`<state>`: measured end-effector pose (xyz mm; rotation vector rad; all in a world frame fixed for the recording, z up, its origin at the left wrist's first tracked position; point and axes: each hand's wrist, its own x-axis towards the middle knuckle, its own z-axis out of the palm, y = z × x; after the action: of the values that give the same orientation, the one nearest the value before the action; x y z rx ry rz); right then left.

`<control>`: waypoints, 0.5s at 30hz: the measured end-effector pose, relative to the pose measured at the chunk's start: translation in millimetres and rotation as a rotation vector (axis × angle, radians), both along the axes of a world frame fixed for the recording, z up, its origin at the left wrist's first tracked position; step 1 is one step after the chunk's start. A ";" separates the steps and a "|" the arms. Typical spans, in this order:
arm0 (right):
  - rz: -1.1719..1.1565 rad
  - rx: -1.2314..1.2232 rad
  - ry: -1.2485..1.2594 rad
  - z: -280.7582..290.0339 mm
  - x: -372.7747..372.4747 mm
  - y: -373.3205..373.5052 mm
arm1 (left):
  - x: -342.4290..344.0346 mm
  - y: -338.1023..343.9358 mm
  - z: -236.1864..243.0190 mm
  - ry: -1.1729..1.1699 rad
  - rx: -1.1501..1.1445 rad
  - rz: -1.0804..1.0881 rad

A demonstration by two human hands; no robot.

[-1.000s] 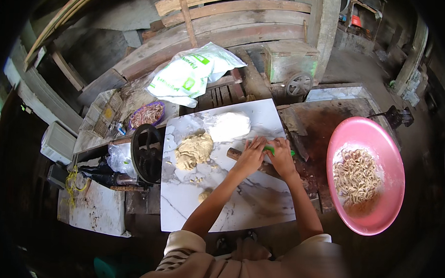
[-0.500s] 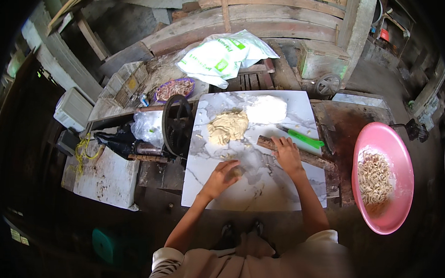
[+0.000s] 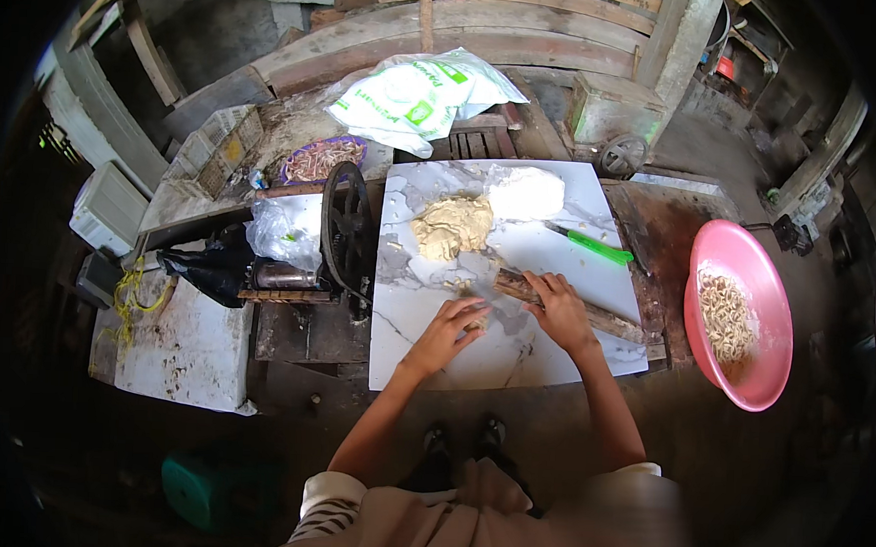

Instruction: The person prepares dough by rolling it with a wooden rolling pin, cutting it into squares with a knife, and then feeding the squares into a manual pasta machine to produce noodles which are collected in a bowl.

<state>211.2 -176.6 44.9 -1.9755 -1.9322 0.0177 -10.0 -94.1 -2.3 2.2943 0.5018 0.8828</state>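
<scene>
A marble-patterned board (image 3: pixel 598 197) lies before me. My left hand (image 3: pixel 443 334) is over its near middle, fingers curled around a small piece of dough (image 3: pixel 476 323) that shows at the fingertips. My right hand (image 3: pixel 559 312) is closed over the left part of a worn wooden stick (image 3: pixel 607 322), which lies slantwise across the right side of the board. Beyond my hands sits a large lump of pale dough (image 3: pixel 452 227). White flour on a clear plastic sheet (image 3: pixel 526 193) adjoins it at the back. A green-handled knife (image 3: pixel 600 247) rests farther back than the stick.
A pink basin (image 3: pixel 773 322) at right holds many small dough twists (image 3: pixel 724 320). Left of the board stands a dark handwheel (image 3: pixel 347 226). Behind are a purple-rimmed basket of strips (image 3: pixel 323 159) and white-green sacks (image 3: pixel 421 102). A green stool (image 3: pixel 189 492) is on the floor.
The whole view has shifted slightly. My right hand and the wooden stick have come a little left and nearer across the board. My left fingers have shifted slightly right, closer to the stick.
</scene>
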 end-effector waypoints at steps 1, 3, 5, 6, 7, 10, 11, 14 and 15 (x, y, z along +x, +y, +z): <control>-0.009 0.007 -0.003 -1.9 -1.4 -1.6 | -1.6 4.9 -0.2 0.007 0.028 -0.063; -0.038 0.003 -0.015 -6.8 -3.8 -3.1 | -1.7 12.1 -3.1 0.005 -0.015 -0.080; -0.062 0.000 -0.031 -12.9 -5.8 -2.2 | 1.4 13.5 -7.8 -0.020 -0.073 -0.063; -0.071 -0.001 -0.040 -16.3 -6.9 -0.3 | 4.3 11.8 -10.1 -0.044 -0.109 -0.038; -0.073 0.012 -0.046 -20.0 -8.2 1.5 | 6.3 10.1 -11.7 -0.068 -0.144 -0.011; -0.103 -0.007 -0.110 -29.9 -11.1 9.3 | 10.2 4.0 -13.2 -0.096 -0.145 0.068; -0.101 0.001 -0.120 -32.4 -12.0 12.0 | 9.9 2.7 -12.9 -0.080 -0.144 0.062; -0.089 0.101 -0.159 -35.8 -14.1 15.2 | 5.9 0.4 -12.9 -0.094 -0.192 0.046; -0.082 0.164 -0.169 -36.3 -16.2 14.3 | 3.7 -1.0 -13.9 -0.138 -0.247 0.041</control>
<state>195.0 -162.3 8.6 -1.9989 -1.8845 -0.3293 -6.3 -95.0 -16.1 1.9916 0.5649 0.9361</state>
